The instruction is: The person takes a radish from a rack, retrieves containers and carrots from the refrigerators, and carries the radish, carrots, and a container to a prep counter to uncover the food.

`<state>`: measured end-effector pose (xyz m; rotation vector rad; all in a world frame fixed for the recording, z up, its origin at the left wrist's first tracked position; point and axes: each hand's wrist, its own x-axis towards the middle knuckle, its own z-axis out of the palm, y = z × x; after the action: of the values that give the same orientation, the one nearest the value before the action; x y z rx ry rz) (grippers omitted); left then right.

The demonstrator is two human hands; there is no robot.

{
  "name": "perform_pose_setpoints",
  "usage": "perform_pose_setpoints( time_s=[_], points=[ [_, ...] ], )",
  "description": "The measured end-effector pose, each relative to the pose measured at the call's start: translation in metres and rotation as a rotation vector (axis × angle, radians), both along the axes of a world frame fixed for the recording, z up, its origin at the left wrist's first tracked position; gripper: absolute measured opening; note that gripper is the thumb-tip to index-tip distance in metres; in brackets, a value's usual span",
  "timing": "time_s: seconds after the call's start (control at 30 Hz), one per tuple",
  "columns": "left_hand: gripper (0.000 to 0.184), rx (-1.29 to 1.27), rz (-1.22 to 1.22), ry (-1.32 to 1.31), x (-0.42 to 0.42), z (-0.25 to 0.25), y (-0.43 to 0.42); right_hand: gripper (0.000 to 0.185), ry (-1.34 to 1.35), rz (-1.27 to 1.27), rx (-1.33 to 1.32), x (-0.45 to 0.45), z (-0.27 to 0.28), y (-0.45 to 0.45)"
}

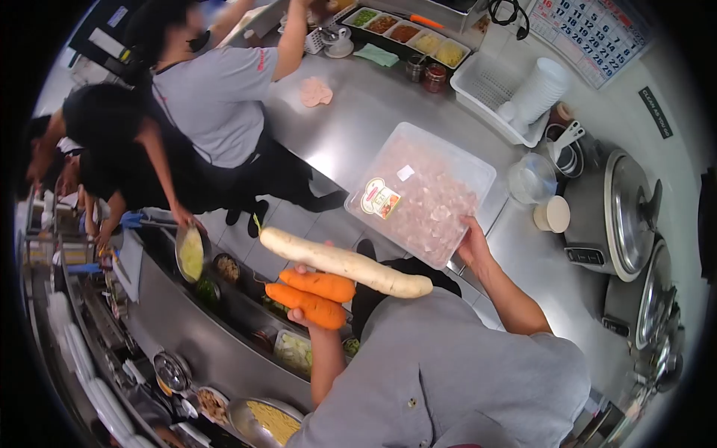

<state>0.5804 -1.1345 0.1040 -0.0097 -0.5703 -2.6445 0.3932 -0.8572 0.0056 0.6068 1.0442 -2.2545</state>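
My left hand is closed around two orange carrots. A long white daikon with a short green stem lies alongside them, seemingly carried with the same hand; its contact with the fingers is hidden. My right hand grips the near right edge of a lidded, see-through plastic container. Pale pink pieces, perhaps raw meat, show through its lid, which bears a product label and a small white sticker. The container is held level with the steel counter's edge; whether it touches the counter, I cannot tell.
A steel counter carries a seasoning tray, a white basket of stacked bowls and large cookers. Food pans line the left counter. One person stands at the counter; another person bends behind.
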Motion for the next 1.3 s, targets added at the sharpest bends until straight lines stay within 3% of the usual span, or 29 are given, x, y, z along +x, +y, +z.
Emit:
perform_pose_setpoints(
  time_s=[0.17, 0.2, 0.27, 0.4, 0.5, 0.53, 0.6, 0.77, 0.83, 0.97, 1.03, 1.13, 1.3],
  points=[
    [0.064, 0.153, -0.217, 0.018, -0.046, -0.016, -0.066, 0.058, 0.0, 0.009, 0.104, -0.029, 0.001, -0.001],
    [0.064, 0.087, -0.232, 0.059, -0.059, -0.016, -0.076, 0.058, 0.001, -0.01, 0.115, -0.035, 0.0, 0.002],
    [0.064, 0.03, -0.261, 0.086, -0.081, -0.013, -0.087, 0.061, 0.033, 0.133, 0.406, -0.039, -0.001, 0.009],
    [0.065, -0.076, -0.287, 0.08, -0.112, -0.001, -0.096, 0.062, 0.042, 0.217, 0.634, -0.035, -0.008, 0.015],
    [0.065, -0.082, -0.317, 0.079, -0.131, 0.004, -0.096, 0.056, 0.113, 0.349, 1.014, -0.033, -0.006, 0.016],
    [0.065, -0.09, -0.34, 0.072, -0.138, 0.006, -0.092, 0.056, 0.098, 0.331, 1.004, -0.036, -0.001, 0.021],
    [0.065, -0.082, -0.216, 0.088, -0.153, 0.008, -0.078, 0.054, 0.207, 0.537, 1.353, -0.047, 0.008, 0.037],
    [0.068, -0.079, -0.343, 0.102, -0.18, 0.003, -0.067, 0.04, 0.4, 0.422, 1.546, -0.085, 0.022, 0.054],
    [0.068, -0.101, -0.346, 0.114, -0.19, 0.004, -0.052, 0.045, 0.847, 0.225, 1.735, -0.102, 0.0, 0.061],
    [0.065, -0.068, -0.475, 0.195, -0.208, 0.019, -0.041, 0.06, 0.839, 0.421, 1.704, -0.142, 0.008, 0.053],
    [0.064, -0.04, -0.536, 0.231, -0.22, 0.025, -0.037, 0.066, 0.63, 0.684, 1.701, -0.159, 0.019, 0.051],
    [0.066, -0.157, -0.495, 0.201, -0.232, 0.024, -0.036, 0.07, 0.629, 0.713, 1.709, -0.167, 0.02, 0.053],
    [0.066, -0.076, -0.477, 0.097, -0.229, 0.014, -0.043, 0.063, 0.757, 0.813, 1.704, -0.18, 0.022, 0.043]
  ],
)
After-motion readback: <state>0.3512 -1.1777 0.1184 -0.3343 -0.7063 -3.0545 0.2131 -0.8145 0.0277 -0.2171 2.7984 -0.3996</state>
